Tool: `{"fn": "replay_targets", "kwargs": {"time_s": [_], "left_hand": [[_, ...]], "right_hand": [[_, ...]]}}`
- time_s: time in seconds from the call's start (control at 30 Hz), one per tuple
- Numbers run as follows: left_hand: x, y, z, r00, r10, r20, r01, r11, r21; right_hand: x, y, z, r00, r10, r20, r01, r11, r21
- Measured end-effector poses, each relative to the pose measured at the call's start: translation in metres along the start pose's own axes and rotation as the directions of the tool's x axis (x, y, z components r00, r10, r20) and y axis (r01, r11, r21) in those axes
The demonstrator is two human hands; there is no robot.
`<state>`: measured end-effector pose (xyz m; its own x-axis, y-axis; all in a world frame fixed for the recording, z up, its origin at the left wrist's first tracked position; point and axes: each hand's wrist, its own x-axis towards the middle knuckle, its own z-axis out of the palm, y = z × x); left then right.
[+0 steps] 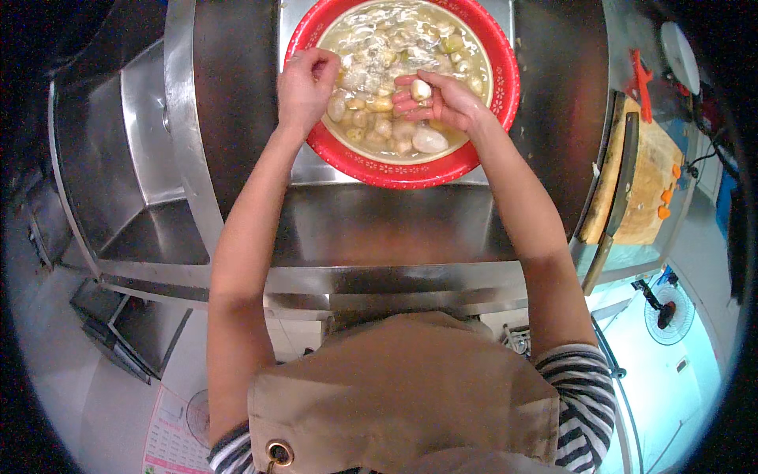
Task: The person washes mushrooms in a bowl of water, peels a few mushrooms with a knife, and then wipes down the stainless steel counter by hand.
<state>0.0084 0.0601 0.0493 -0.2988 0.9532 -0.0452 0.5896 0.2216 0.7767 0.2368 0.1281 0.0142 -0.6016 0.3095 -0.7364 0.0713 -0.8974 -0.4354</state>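
A red plastic basin (408,175) with white flower prints on its rim stands in front of me. Water fills it, and many pale rounded pieces of food (379,127) lie in the water, too blurred to name surely. Over the right half of the water, my right hand (441,101) is turned palm up. A small whitish piece (421,89) that looks like a peeled garlic clove rests against its fingers. My left hand (308,83) hangs over the basin's left rim with its fingers curled in; whether they pinch anything is hidden.
The basin sits within a stainless steel sink unit (385,225); another steel basin (157,118) lies left. At right are a wooden cutting board (645,172), a cleaver (623,178), orange carrot-like pieces (666,197) and a red-handled tool (641,89). A fan (669,314) appears lower right.
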Motion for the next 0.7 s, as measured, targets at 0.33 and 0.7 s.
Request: {"fn": "replay_targets", "kwargs": {"time_s": [0.33,0.7], "left_hand": [[-0.039,0.012,0.061,0.922,0.022,0.385,0.078,0.967,-0.242],[-0.049,0.036,0.084,0.937,0.156,0.314,-0.173,0.984,0.029]], "right_hand": [[-0.007,0.002,-0.002,1.000,-0.024,0.020,0.020,0.986,0.165],[-0.008,0.036,-0.013,0.961,-0.127,0.247,0.010,0.904,0.428]]}}
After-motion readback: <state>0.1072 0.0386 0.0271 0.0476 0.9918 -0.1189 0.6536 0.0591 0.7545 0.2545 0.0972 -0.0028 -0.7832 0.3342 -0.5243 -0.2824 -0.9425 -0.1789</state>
